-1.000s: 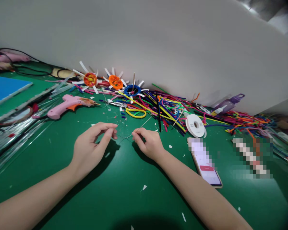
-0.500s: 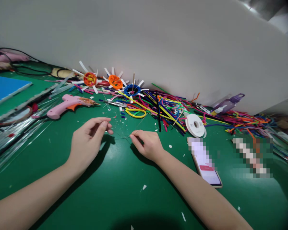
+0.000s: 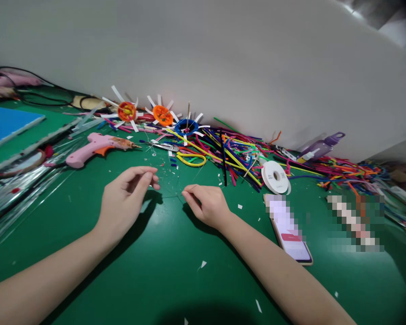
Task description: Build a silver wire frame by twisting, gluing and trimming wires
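Observation:
A very thin thread (image 3: 172, 197) runs between my hands, just above the green tabletop; it is faint and hard to follow. My left hand (image 3: 130, 194) is closed, thumb against the index finger, at the thread's left end. In a pinch at the thread's other end, my right hand (image 3: 206, 203) has thumb and forefinger together. Beyond the left hand lies a pink glue gun (image 3: 98, 148), nozzle to the right. Scissors (image 3: 163, 146) and a bent yellow pipe cleaner (image 3: 191, 159) lie past the fingertips.
Pipe cleaners (image 3: 237, 153) heap along the wall. Among them stand two orange pieces (image 3: 162, 116) and a blue one (image 3: 182, 128) with white strips. At right are a ribbon spool (image 3: 275, 177), a phone (image 3: 299, 251) and a purple bottle (image 3: 321, 146). Clear sticks (image 3: 30, 185) lie left; paper scraps are scattered about.
My right hand has shifted very slightly to the left. Both hands keep their pinched shape, and nothing else has visibly moved.

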Demonstrator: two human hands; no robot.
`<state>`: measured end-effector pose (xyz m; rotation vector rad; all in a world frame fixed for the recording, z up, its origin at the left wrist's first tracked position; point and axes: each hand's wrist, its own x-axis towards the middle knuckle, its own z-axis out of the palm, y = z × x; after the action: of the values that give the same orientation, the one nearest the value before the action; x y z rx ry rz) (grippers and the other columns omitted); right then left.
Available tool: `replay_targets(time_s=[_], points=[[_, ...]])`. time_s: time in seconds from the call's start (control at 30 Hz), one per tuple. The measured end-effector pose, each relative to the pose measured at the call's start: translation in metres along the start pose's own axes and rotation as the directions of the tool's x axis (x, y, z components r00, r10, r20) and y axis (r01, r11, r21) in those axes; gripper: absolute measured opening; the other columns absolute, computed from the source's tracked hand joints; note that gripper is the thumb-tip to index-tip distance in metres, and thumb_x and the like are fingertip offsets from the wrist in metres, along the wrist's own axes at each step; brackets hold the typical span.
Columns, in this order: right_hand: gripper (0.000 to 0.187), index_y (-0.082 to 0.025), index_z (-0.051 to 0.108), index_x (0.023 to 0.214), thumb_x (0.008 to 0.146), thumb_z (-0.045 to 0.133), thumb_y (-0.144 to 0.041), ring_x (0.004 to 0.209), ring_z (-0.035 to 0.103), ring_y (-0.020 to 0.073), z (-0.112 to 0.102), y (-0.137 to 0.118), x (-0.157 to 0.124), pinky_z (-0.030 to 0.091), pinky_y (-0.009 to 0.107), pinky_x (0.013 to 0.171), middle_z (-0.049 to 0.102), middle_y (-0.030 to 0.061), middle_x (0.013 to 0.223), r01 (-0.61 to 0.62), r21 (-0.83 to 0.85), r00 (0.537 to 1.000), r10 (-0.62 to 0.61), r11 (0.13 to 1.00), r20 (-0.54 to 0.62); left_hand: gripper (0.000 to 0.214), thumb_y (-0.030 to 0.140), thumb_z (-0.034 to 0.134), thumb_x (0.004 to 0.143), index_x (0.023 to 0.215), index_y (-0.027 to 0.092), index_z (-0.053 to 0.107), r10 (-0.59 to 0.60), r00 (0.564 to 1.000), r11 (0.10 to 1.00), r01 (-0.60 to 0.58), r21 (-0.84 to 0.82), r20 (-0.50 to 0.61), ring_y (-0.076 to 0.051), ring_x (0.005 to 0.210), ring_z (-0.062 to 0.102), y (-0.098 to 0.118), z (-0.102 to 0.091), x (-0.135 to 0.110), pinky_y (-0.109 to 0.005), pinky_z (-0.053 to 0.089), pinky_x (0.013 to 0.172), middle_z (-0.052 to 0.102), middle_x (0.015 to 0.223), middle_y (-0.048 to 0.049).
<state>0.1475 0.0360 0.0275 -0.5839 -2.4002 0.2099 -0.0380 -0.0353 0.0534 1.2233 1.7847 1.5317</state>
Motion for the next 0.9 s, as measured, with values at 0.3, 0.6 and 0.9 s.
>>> replay_targets(time_s=[0.3, 0.6, 0.9], points=[[0.017, -0.018, 0.058, 0.091, 0.093, 0.043, -0.026, 0.071, 0.064, 0.0115, -0.0008, 0.0006, 0.0001, 0.046, 0.022, 0.065, 0.070, 0.0031, 0.084, 0.012, 0.006, 1.000, -0.012, 1.000, -0.015, 0.021, 0.038, 0.054, 0.085, 0.093, 0.023, 0.065, 0.029, 1.000, 0.999, -0.029, 0.028, -0.008, -0.012, 0.070, 0.063, 0.0008, 0.0000, -0.0003, -0.026, 0.051, 0.073, 0.066, 0.080, 0.0008], [0.021, -0.018, 0.058, 0.091, 0.094, 0.040, -0.027, 0.065, 0.062, 0.0111, -0.0022, -0.0013, 0.0008, 0.043, 0.023, 0.061, 0.069, 0.0027, 0.079, -0.012, -0.006, 1.000, 0.012, 1.000, 0.014, 0.020, 0.036, 0.053, 0.085, 0.092, 0.022, 0.064, 0.055, 0.998, 0.997, -0.056, 0.053, 0.006, -0.013, 0.070, 0.064, 0.0043, 0.0001, -0.0030, -0.026, 0.052, 0.072, 0.067, 0.080, 0.0004], [0.022, -0.018, 0.057, 0.089, 0.095, 0.038, -0.028, 0.061, 0.060, 0.0107, -0.0027, -0.0016, 0.0018, 0.041, 0.022, 0.059, 0.067, 0.0013, 0.073, -0.012, -0.023, 1.000, 0.012, 1.000, 0.016, 0.021, 0.038, 0.052, 0.085, 0.093, 0.023, 0.064, 0.048, 0.999, 0.996, -0.048, 0.069, 0.008, -0.013, 0.071, 0.064, 0.0027, -0.0012, -0.0026, -0.025, 0.052, 0.074, 0.067, 0.080, 0.0010]])
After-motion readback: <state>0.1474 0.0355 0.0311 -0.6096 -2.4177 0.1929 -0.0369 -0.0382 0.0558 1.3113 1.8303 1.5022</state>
